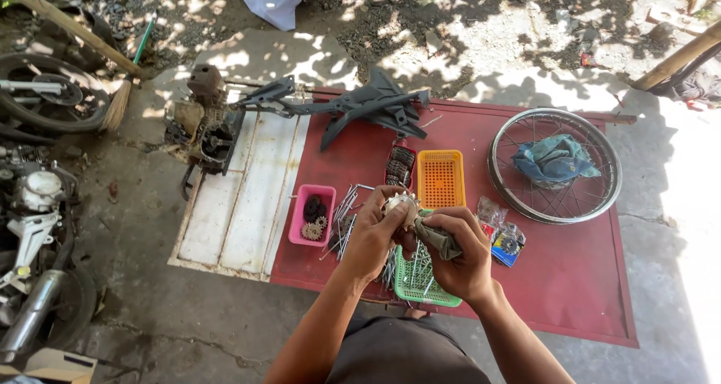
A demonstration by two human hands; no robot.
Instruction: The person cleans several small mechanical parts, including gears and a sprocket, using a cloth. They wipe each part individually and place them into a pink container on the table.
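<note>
We see the left hand (373, 237) gripping a toothed metal sprocket (401, 204) above the green basket (420, 286) | right hand (464, 255) clenched on a grey rag (437, 239) — pressed to the sprocket | small clear packets (502, 234) with blue-red contents just right, on the red tabletop (571, 279) — orange basket (441, 178) behind.

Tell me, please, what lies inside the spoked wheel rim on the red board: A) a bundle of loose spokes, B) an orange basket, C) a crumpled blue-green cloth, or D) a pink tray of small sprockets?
C: a crumpled blue-green cloth sits inside the spoked wheel rim at the right of the red board, while the trays and spokes lie outside it, to its left.
</note>
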